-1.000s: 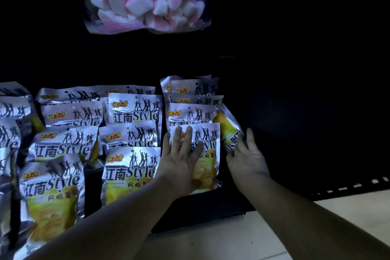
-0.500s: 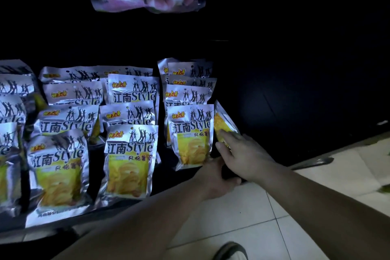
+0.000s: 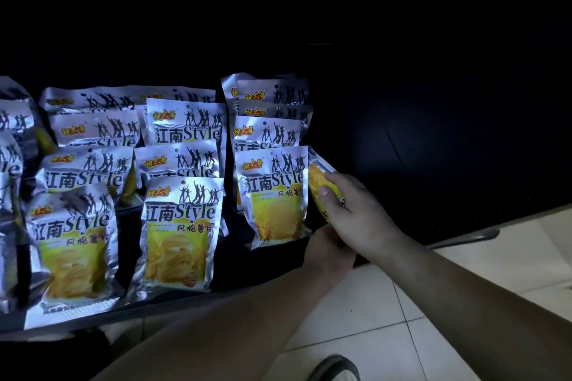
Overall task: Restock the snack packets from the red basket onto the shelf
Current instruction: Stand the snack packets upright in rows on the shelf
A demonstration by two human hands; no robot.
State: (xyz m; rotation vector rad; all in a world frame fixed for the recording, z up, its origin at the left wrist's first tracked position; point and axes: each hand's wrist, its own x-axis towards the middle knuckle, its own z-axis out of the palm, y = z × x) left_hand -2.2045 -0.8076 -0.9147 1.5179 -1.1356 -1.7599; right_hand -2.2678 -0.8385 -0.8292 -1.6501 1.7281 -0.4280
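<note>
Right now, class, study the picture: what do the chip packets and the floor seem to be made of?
The chip packets look like metallised plastic film, glossy: silver sheen, crinkled highlights. The floor is probably glazed ceramic tile, smooth and pale: straight grout lines show.

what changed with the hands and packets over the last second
The left hand came off the front packet and dropped below the right hand, its fingers hidden. The right hand took hold of the tilted packet beside that row. The shelved packets stayed in place.
</note>
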